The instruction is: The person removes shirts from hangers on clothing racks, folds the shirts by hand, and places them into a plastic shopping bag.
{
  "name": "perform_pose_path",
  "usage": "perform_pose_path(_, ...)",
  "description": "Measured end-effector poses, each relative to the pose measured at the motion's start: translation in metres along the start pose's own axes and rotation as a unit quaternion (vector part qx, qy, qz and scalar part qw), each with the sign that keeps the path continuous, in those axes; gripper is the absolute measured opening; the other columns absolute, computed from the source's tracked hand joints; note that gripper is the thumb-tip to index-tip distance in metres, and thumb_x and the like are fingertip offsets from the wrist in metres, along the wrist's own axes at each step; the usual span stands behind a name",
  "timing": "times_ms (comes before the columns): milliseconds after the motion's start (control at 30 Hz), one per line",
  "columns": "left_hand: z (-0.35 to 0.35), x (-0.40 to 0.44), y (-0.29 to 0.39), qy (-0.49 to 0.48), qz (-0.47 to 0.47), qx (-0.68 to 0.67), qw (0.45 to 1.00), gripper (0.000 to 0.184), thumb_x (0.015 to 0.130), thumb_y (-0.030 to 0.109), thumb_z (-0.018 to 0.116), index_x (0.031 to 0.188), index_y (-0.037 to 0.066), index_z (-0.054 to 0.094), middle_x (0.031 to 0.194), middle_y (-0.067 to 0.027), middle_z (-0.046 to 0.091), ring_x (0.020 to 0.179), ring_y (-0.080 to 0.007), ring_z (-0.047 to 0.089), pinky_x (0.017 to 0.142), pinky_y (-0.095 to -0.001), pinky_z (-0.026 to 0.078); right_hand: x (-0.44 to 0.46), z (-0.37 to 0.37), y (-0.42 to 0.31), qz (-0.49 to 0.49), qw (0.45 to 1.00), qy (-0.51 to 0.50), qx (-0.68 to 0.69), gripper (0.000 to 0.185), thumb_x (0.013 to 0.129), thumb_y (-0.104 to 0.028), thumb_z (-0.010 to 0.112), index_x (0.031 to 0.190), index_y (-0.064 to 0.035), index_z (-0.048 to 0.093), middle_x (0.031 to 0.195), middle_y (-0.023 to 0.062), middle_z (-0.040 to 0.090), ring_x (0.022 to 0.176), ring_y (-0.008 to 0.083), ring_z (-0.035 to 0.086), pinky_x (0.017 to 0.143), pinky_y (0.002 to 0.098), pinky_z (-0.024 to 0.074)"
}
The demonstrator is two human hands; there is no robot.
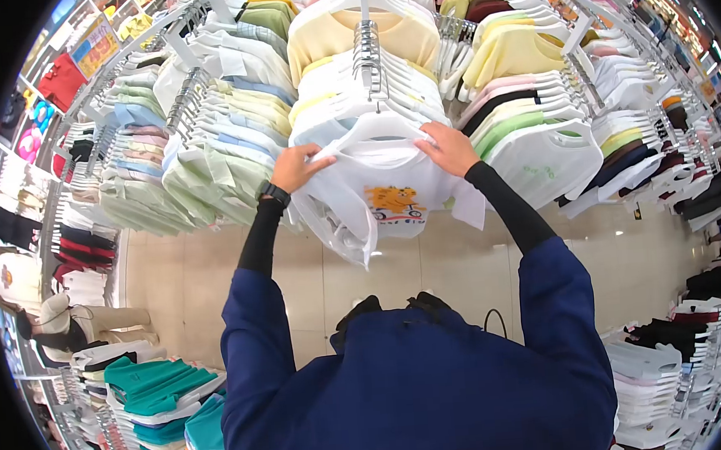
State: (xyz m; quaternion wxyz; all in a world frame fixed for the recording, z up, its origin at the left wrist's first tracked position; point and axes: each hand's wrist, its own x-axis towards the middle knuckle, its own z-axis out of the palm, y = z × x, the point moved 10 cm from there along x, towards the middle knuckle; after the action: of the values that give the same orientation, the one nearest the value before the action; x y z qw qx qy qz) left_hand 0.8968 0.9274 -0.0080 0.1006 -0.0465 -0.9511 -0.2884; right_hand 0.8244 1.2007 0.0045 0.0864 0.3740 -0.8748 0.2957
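A white T-shirt point(407, 170) with an orange cartoon animal print hangs on a white hanger point(381, 126) at the front of the middle rail. My left hand point(294, 169) pinches its left shoulder, and a dark watch sits on that wrist. At the opposite shoulder, my right hand point(449, 149) grips the shirt, thumb in front and fingers behind. The shirt is spread between both hands, facing me. Its lower left part looks thin and partly see-through. Directly behind it hangs a tight row of white and pale yellow shirts point(364, 37).
Light green shirts point(207, 181) crowd the left rails; a grey-white shirt point(544, 162) fronts the right one. Tiled floor point(430, 262) lies below. Behind me are racks with teal shirts point(158, 385) and white garments point(651, 376). A person point(91, 319) is at the far left.
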Motion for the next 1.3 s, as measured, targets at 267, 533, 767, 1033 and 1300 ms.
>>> perform_pose_path(267, 0.006, 0.032, -0.037, 0.021, -0.007, 0.036, 0.999, 0.055, 0.077, 0.056, 0.071, 0.081, 0.002, 0.070, 0.066, -0.0149, 0.062, 0.061, -0.0312, 0.060, 0.058, -0.0384, 0.045, 0.023, 0.022, 0.026, -0.003, 1.000, 0.022, -0.014, 0.043, 0.093, -0.041, 0.054, 0.118, -0.0059, 0.058, 0.109, 0.0151, 0.064, 0.100, 0.0343, 0.061, 0.085, 0.0418, 0.0477)
perform_pose_path(533, 0.017, 0.029, -0.077, -0.006, -0.039, 0.045, 0.998, 0.060, 0.072, 0.061, 0.072, 0.085, 0.003, 0.071, 0.075, -0.0161, 0.068, 0.067, -0.0320, 0.065, 0.064, -0.0390, 0.049, 0.013, 0.049, 0.070, 0.079, 0.991, -0.045, 0.097, 0.059, 0.071, -0.050, 0.077, 0.107, -0.0064, 0.059, 0.106, 0.0194, 0.066, 0.101, 0.0328, 0.064, 0.087, 0.0410, 0.0491)
perform_pose_path(767, 0.028, 0.009, -0.114, 0.003, -0.035, -0.002, 0.999, 0.051, 0.076, 0.049, 0.073, 0.101, 0.005, 0.070, 0.089, -0.0176, 0.070, 0.083, -0.0338, 0.067, 0.074, -0.0401, 0.051, -0.030, 0.057, 0.104, 0.096, 0.995, 0.018, 0.031, 0.052, 0.070, -0.035, 0.079, 0.105, -0.0004, 0.061, 0.097, 0.0177, 0.069, 0.092, 0.0306, 0.067, 0.082, 0.0369, 0.0510)
perform_pose_path(1033, 0.025, -0.046, -0.142, 0.161, -0.020, 0.138, 0.977, 0.068, 0.073, 0.028, 0.077, 0.131, 0.009, 0.047, 0.112, -0.0197, 0.058, 0.101, -0.0334, 0.059, 0.085, -0.0424, 0.049, -0.137, 0.130, 0.166, 0.315, 0.928, 0.159, 0.121, 0.047, 0.074, -0.032, 0.075, 0.106, 0.0008, 0.064, 0.091, 0.0203, 0.068, 0.087, 0.0354, 0.066, 0.077, 0.0414, 0.0501)
perform_pose_path(1300, 0.063, -0.099, -0.127, 0.008, -0.059, 0.031, 0.998, 0.031, 0.077, 0.020, 0.071, 0.105, 0.012, 0.065, 0.071, -0.0057, 0.057, 0.069, -0.0246, 0.060, 0.062, -0.0386, 0.047, -0.187, 0.185, 0.175, 0.401, 0.884, 0.117, 0.211, 0.047, 0.074, -0.033, 0.074, 0.104, 0.0019, 0.063, 0.094, 0.0224, 0.068, 0.092, 0.0360, 0.065, 0.080, 0.0422, 0.0496)
